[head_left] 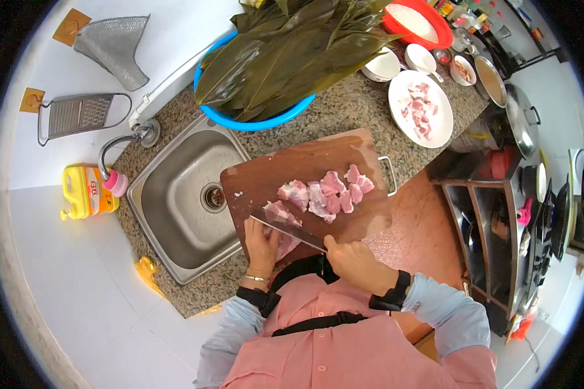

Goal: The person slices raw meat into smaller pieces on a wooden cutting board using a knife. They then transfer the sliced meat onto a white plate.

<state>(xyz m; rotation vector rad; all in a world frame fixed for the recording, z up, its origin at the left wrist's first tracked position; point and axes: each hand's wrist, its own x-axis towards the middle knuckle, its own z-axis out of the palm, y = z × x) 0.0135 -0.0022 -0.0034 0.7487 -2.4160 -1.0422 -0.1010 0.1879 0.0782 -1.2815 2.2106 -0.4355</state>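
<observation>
At far left, a yellow plastic jug (84, 192) stands beside a rectangular stainless-steel sink (165, 194), whose bowl opens between the jug and the work area. The sink's right rim is overlapped by the left edge of a brown wooden cutting board with a metal handle (256, 180). The far side is bounded by a round blue plastic tub (256, 123), heaped with long dark-green leaves (279, 65). On the board's near-left part, the left hand (261, 249) is laid, with fingers bent, against a pale-pink slab of raw meat (287, 246); whether the slab is pinched cannot be told. The slab is crossed by a long steel-bladed knife (289, 229), its tip beside the left fingertips. Pink, irregular cut meat pieces (331, 194) are grouped beyond the blade; brown wood is exposed between them and the board's far edge. The knife's handle is enclosed by the closed right hand (360, 264), near the board's front edge. Farther right, a white oval plate (442, 104) bearing meat scraps (422, 113) is set near the counter's edge, past which reddish floor tiles (425, 223) extend to a dark metal rack (483, 220).
</observation>
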